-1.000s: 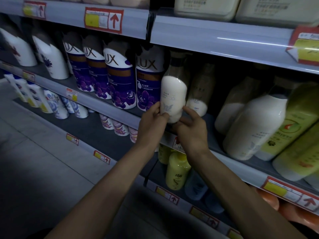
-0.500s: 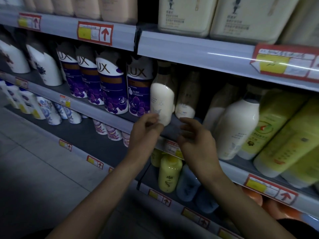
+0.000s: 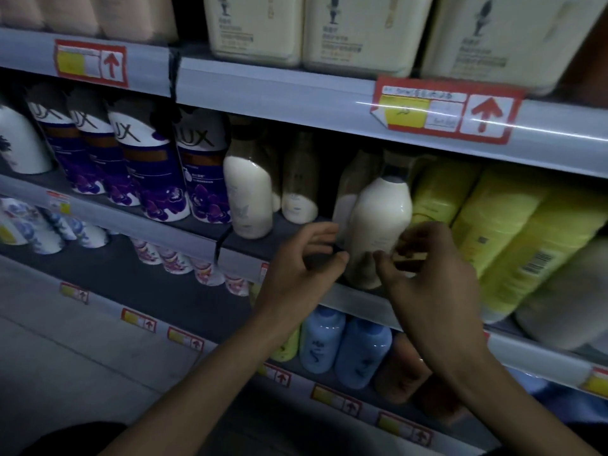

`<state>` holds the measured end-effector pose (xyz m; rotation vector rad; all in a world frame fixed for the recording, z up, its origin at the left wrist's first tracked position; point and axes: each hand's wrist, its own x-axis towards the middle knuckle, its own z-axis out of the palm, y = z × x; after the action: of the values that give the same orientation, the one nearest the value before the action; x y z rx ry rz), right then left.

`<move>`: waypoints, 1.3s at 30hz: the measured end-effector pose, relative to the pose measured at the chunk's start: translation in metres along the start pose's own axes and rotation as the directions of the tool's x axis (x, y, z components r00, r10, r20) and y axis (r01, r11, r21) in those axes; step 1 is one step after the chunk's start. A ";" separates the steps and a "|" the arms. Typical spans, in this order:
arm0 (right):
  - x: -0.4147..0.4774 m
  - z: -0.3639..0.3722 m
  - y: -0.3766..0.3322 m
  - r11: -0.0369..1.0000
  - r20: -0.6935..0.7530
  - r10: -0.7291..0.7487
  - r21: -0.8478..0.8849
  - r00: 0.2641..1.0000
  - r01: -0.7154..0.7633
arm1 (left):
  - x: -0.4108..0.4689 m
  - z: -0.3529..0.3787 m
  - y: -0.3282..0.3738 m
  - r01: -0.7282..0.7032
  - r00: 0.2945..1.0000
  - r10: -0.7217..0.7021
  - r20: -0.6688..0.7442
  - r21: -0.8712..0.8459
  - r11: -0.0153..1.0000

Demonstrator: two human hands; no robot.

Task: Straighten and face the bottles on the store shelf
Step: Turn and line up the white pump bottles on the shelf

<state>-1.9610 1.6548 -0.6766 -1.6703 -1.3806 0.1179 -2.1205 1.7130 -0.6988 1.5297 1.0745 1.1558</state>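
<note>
Head view: the white bottle (image 3: 378,215) under attention stands upright at the front edge of the middle shelf (image 3: 237,258), between the left hand (image 3: 306,261) and the right hand (image 3: 431,281). Both hands have half-curled fingers at its lower body, and motion blur prevents ruling on whether either actually grips it. Judged progress: partial. The purple bottles (image 3: 154,182) and a second white bottle (image 3: 248,199) stand forward with labels outward. Outstanding: the yellow-green bottles (image 3: 513,232) lean, one presenting its barcode (image 3: 538,263), and two pale bottles sit back in shadow behind the front row. Limits: lighting is poor, the held bottle's label is unreadable, its base is hidden behind the fingers, and the shelf's right end is cut off
</note>
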 end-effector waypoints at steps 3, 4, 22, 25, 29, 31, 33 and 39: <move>0.000 0.002 0.012 0.994 0.094 0.108 0.005 0.990 -0.109 | 0.004 0.014 -0.003 0.017 1.000 -0.017 0.012 -0.008 1.000; 0.001 0.004 0.014 0.984 0.148 0.152 0.067 0.977 -0.163 | 0.005 0.017 -0.004 0.020 1.000 -0.020 0.004 -0.014 1.000; -0.004 0.021 0.032 0.930 0.281 0.159 0.280 0.946 -0.239 | -0.005 0.017 -0.025 0.041 0.999 -0.042 -0.009 -0.070 0.997; -0.004 0.023 0.031 0.929 0.224 0.165 0.292 0.960 -0.228 | -0.003 0.016 -0.021 0.084 0.996 -0.088 -0.022 -0.153 0.985; -0.004 0.024 0.030 0.926 0.200 0.160 0.309 0.967 -0.217 | 0.001 0.015 -0.016 0.061 0.998 -0.062 -0.008 -0.147 0.987; -0.007 0.024 0.027 0.923 0.203 0.136 0.330 0.970 -0.198 | 0.001 0.017 -0.017 0.043 0.998 -0.048 -0.033 -0.145 0.988; -0.010 0.023 0.024 0.925 0.195 0.109 0.338 0.975 -0.171 | -0.001 0.020 -0.018 0.013 0.997 -0.026 -0.074 -0.176 0.984; -0.017 0.025 0.013 0.938 0.160 0.041 0.333 0.986 -0.093 | -0.009 0.026 -0.016 -0.055 0.986 0.003 -0.168 -0.310 0.949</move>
<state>-1.9731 1.6564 -0.7076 -1.4391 -1.3263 0.5044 -2.0984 1.7031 -0.7201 1.2210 0.9241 1.4203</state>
